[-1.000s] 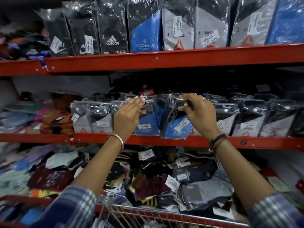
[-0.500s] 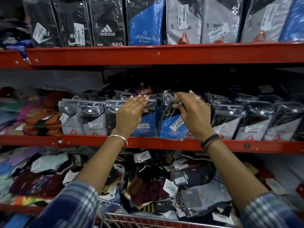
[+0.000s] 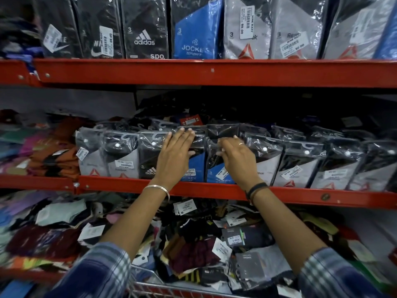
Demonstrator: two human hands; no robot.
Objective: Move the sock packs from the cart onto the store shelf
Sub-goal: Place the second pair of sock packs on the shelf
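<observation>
Store aisle, red steel shelving [image 3: 214, 72], three tiers; top tier holds tall upright packs, bottom tier loose socks [image 3: 193, 250]. Middle shelf [image 3: 129, 183]: row of sock packs [image 3: 298, 162] standing upright. Cart [image 3: 171, 290] rim at bottom edge. Blue pack [image 3: 217, 173], tilted half a second ago, now stands square in row; placement judged nearly done. Left hand [image 3: 174, 158] flat, fingers spread, pressing neighbouring pack; right hand [image 3: 238, 160] fingers curled loosely over blue pack's top.

Loose tagged socks [image 3: 193, 252] lie heaped below. Folded orange garments [image 3: 58, 155] are stacked at left, beside mixed coloured fabrics [image 3: 15, 145].
</observation>
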